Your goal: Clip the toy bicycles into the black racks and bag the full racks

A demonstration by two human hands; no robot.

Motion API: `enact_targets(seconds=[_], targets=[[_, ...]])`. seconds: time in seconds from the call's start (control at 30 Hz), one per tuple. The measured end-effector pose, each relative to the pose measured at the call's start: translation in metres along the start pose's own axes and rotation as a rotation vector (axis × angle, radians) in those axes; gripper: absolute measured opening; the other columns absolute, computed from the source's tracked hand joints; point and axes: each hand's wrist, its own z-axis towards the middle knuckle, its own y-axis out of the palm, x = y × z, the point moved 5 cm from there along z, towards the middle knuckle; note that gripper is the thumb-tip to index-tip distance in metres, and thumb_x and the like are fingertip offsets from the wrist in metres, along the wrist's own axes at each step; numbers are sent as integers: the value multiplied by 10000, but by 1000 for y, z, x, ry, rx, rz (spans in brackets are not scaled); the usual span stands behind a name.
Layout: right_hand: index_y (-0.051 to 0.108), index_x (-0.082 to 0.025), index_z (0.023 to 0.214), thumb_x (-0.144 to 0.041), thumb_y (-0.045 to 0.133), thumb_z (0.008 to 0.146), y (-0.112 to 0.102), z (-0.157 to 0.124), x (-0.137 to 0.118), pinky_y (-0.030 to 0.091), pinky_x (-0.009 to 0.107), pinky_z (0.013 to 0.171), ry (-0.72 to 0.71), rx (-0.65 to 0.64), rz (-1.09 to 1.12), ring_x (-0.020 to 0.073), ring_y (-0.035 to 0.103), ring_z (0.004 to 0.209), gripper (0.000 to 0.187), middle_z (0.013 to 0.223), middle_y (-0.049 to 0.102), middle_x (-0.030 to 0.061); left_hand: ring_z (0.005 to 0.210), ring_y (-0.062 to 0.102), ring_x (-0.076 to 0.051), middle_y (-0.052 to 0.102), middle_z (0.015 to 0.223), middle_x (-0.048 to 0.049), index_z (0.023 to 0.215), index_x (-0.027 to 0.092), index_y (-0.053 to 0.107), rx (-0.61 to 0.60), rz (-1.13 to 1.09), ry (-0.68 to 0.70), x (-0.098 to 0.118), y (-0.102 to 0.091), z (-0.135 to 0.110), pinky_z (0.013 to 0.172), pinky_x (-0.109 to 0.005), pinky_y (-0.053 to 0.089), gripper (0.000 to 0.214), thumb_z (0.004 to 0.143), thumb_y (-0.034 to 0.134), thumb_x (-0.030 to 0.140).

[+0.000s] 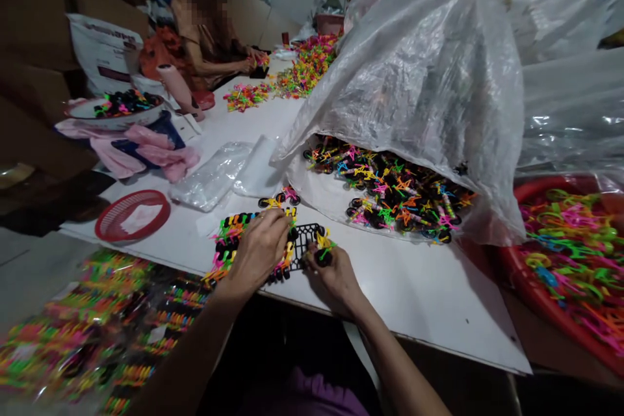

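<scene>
A black plastic grid rack [305, 248] lies at the table's front edge, its left part packed with rows of small coloured toy bicycles [231, 239]. Over those rows rests my left hand [263, 244], fingers curled down; what they grip, if anything, is hidden. At the rack's bare right end, my right hand [336, 272] is closed on a toy bicycle [324, 253] with black wheels and yellow and green parts. Just beyond the rack lie a few loose toy bicycles [277, 199].
A big clear plastic bag [414, 71] spills many toy bicycles [390, 188] on the right. Beside it stands a red tub [524, 195] of coloured parts. A red basket [158, 209] and clear bags [212, 175] lie left. Packed toys [82, 318] cover the floor. Across the table another person [205, 45] handles parts.
</scene>
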Motion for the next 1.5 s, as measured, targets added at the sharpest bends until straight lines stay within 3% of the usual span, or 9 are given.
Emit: enact_targets(seconds=[0.1, 0.23, 0.5, 0.73, 0.93, 1.13, 1.23, 1.37, 1.5], targets=[[506, -171, 809, -289, 481, 771, 7, 5, -3, 418, 239, 580, -91, 20, -80, 136, 517, 630, 127, 722, 561, 20, 896, 564, -190, 619, 931, -66, 979, 150, 579, 3, -66, 23, 14, -7, -27, 811, -330, 462, 166, 866, 460, 173], [505, -176, 763, -129, 404, 711, 16, -1, 3, 395, 255, 615, -209, 14, -421, 157, 503, 675, 123, 744, 540, 40, 902, 575, -206, 638, 940, -63, 1051, 157, 547, -22, -41, 43, 29, 7, -52, 846, -362, 451, 208, 852, 495, 189], [508, -162, 953, -129, 365, 816, 25, 2, 0, 394, 256, 623, -184, -166, -890, 168, 551, 727, 202, 890, 575, 73, 802, 598, -162, 659, 840, -42, 975, 170, 568, 113, -111, 45, 22, 13, -48, 802, -322, 467, 173, 892, 417, 145], [530, -164, 976, -175, 408, 840, 27, 2, -4, 388, 242, 618, -244, -217, -961, 154, 555, 741, 183, 944, 577, 69, 820, 593, -176, 646, 854, -46, 960, 171, 578, 24, -102, 68, 28, 13, -47, 781, -331, 467, 151, 892, 450, 218], [606, -179, 891, -208, 475, 849, -11, 21, -20, 390, 194, 669, -339, -408, -762, 119, 551, 773, 141, 859, 600, 15, 835, 597, -182, 648, 870, -56, 964, 158, 580, 118, 0, 127, 27, 15, -54, 814, -339, 459, 217, 916, 370, 185], [623, -136, 929, -82, 450, 827, -96, 66, -43, 386, 287, 706, -262, -85, -1305, 216, 508, 914, 208, 1032, 543, 127, 842, 607, -173, 655, 886, -41, 985, 171, 579, 164, -8, 172, 24, 11, -57, 844, -326, 462, 175, 888, 434, 151], [622, -133, 875, -83, 441, 837, -93, 70, -41, 379, 324, 752, -326, -131, -1435, 245, 477, 945, 191, 990, 545, 143, 853, 607, -165, 649, 892, -42, 995, 186, 589, 164, -4, 142, 23, 11, -55, 817, -301, 477, 208, 896, 410, 151], [593, -161, 959, -116, 416, 873, -65, 43, -31, 365, 312, 796, -453, -212, -1319, 213, 474, 939, 202, 1001, 551, 117, 850, 596, -163, 638, 879, -51, 992, 175, 590, 145, 19, 122, 21, 14, -60, 811, -296, 476, 198, 895, 418, 157], [591, -169, 920, -181, 380, 905, -65, 14, -17, 365, 269, 736, -355, -171, -1208, 165, 509, 842, 212, 956, 571, 83, 884, 577, -191, 633, 920, -65, 996, 173, 583, 65, 63, 167, 25, 13, -61, 831, -336, 456, 172, 883, 454, 180]])
